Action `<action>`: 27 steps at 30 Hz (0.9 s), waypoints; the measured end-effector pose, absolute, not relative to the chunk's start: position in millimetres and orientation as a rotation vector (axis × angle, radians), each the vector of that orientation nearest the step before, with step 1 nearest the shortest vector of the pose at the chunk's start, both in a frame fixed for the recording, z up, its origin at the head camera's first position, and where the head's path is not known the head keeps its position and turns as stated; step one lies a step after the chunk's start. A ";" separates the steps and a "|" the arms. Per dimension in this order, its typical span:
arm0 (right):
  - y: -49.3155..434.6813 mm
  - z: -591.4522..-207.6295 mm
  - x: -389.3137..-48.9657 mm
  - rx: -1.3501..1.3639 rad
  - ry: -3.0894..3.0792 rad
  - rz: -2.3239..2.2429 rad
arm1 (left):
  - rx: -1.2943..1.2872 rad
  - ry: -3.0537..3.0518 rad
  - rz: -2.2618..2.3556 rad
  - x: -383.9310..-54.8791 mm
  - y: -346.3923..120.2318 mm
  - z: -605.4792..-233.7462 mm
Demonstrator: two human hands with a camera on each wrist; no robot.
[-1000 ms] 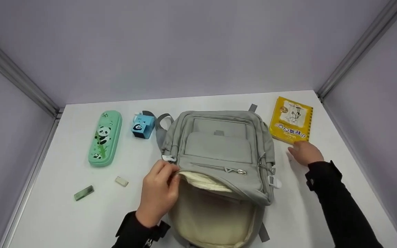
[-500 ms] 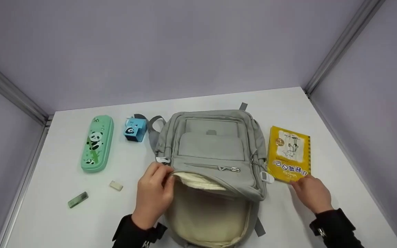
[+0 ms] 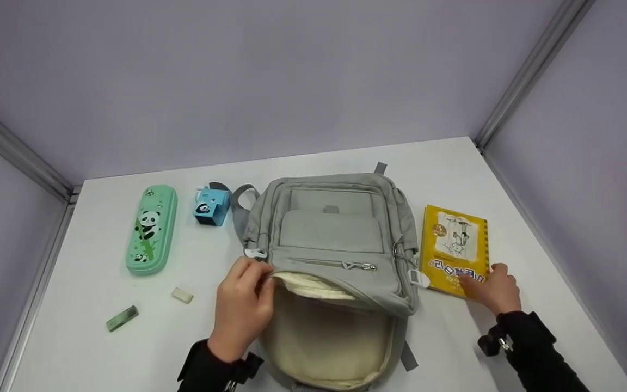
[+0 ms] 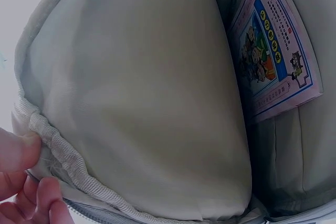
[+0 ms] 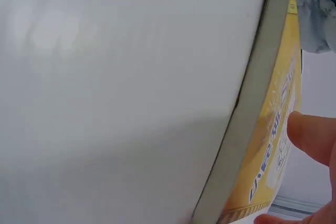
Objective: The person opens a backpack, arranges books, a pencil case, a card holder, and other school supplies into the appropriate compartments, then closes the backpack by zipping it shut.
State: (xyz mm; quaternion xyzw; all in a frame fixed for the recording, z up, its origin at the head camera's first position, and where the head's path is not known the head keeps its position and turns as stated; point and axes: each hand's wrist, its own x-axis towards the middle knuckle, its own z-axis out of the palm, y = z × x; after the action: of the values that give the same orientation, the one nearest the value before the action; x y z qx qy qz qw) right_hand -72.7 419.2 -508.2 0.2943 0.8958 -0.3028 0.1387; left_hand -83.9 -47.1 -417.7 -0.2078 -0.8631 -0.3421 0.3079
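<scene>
Yellow book [image 3: 449, 256] at right hand [image 3: 496, 289], beside grey backpack [image 3: 332, 231].
Thumb over cover, fingers spread to right edge, can't tell if pinching; left hand [image 3: 243, 309] pinches backpack flap.

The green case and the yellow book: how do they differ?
The green case has rounded ends; the yellow book has square corners. The case shows pandas; the book, a line drawing. The case lies untouched; the right hand touches the book. Both lie on the table.
</scene>
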 end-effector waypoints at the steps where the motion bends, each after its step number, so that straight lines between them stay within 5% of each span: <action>1: 418.9 -507.5 -75.1 0.881 2.559 -0.897 | -0.548 -2.282 -0.906 -83.9 -47.1 -417.7; 27: 434.1 -503.6 -94.0 1.202 2.199 -1.326 | -0.572 -2.271 -0.906 -84.3 -46.1 -417.1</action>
State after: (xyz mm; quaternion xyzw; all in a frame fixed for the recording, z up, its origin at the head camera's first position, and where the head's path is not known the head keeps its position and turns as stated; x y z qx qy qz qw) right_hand -94.0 434.1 -503.6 0.4191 0.7666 -0.4620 0.1525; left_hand -84.3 -46.1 -417.1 -0.2165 -0.8599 -0.3429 0.3101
